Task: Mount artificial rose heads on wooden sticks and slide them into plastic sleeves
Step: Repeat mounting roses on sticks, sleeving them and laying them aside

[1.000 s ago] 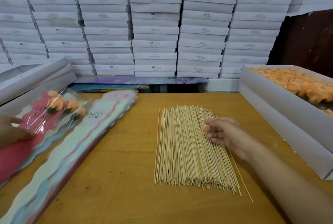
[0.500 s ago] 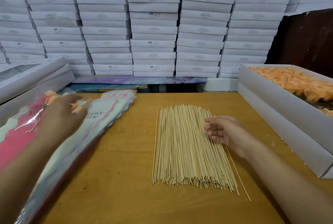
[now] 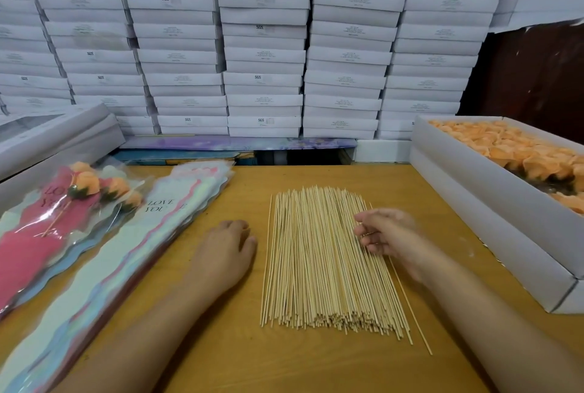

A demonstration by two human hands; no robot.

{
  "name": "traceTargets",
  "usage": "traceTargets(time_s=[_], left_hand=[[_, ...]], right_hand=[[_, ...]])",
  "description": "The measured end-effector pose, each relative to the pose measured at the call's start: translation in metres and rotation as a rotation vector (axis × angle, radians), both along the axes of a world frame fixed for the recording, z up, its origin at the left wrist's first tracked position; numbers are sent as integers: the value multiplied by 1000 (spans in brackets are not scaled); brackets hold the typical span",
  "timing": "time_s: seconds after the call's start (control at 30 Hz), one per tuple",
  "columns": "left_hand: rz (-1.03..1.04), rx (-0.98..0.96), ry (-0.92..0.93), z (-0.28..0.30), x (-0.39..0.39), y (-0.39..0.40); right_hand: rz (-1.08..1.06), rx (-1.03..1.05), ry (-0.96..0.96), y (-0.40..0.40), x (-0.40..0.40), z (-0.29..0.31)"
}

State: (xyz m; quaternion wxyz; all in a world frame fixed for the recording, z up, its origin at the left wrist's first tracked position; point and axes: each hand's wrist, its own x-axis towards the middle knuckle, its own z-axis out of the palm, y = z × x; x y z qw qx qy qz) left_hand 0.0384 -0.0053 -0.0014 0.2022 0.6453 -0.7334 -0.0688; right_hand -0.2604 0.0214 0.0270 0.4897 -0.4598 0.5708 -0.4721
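Note:
A flat pile of thin wooden sticks [image 3: 316, 266] lies in the middle of the wooden table [image 3: 303, 367]. My right hand [image 3: 387, 233] rests on the pile's right side, fingers loosely bent and fingertips touching the sticks. My left hand [image 3: 226, 250] lies on the bare table just left of the pile, fingers loosely curled, holding nothing. A stack of plastic sleeves [image 3: 148, 244] printed "LOVE YOU" runs diagonally at the left. Beyond it lie sleeved orange roses [image 3: 85, 185] on sticks. Loose orange rose heads [image 3: 518, 152] fill a box at the right.
The white box [image 3: 474, 196] holding the rose heads sits along the table's right edge. A wall of stacked white boxes [image 3: 262, 54] closes the back, and more white boxes [image 3: 53, 136] lean at the far left. One stray stick [image 3: 417, 323] lies right of the pile.
My left hand has left the sleeved roses at the far left and come to rest on the table beside the sticks. My right hand has stayed on the pile.

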Motion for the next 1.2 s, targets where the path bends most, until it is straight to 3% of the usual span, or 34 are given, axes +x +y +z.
traceTargets(time_s=[0.3,0.5,0.7,0.8,1.0,1.2], left_hand=[[-17,-36,-63,-7,-3,2],[-16,-34,-66,-6,-3,4],[-22,-35,-64,-6,-2,2],[-26,-34,-61,-7,-2,2],[-18,-34,-58,-8,-2,1],[-19,-40,-60,-7,-2,2]], right_hand=[[-26,4,53,-1,1,-4],[-52,-67,210,-6,3,3],[-344,-287,880,-15,-28,46],[-456,-314,1085,-18,-56,74],[-597,14,1394,-30,-117,122],[-357,335,1495,-30,-162,130]])
